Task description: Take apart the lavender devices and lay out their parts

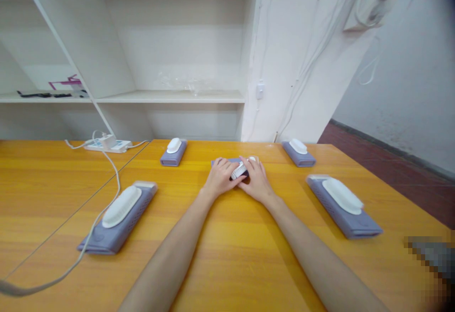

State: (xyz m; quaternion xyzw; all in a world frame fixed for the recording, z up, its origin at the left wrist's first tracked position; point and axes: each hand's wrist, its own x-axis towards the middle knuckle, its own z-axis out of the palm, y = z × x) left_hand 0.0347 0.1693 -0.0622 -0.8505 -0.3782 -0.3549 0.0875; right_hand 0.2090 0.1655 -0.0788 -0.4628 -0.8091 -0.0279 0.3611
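Note:
At the far middle of the table, my left hand (223, 178) and my right hand (256, 179) meet around a small white oval object with a ribbed side, perhaps a brush (239, 171). The fingers of both hands are curled on it, and the thumbs nearly touch in front. Part of a flat purple-grey case (232, 160) shows behind and under the fingers; the rest is hidden. Whether the white object rests on that case or is lifted off it, I cannot tell.
Similar purple-grey cases topped with white oval pieces lie at near left (121, 206), far left (174, 146), far right (298, 147) and near right (342, 196). A white cable (117, 186) crosses the near-left case. A power strip (108, 146) sits at the back left, before white shelving (170, 96).

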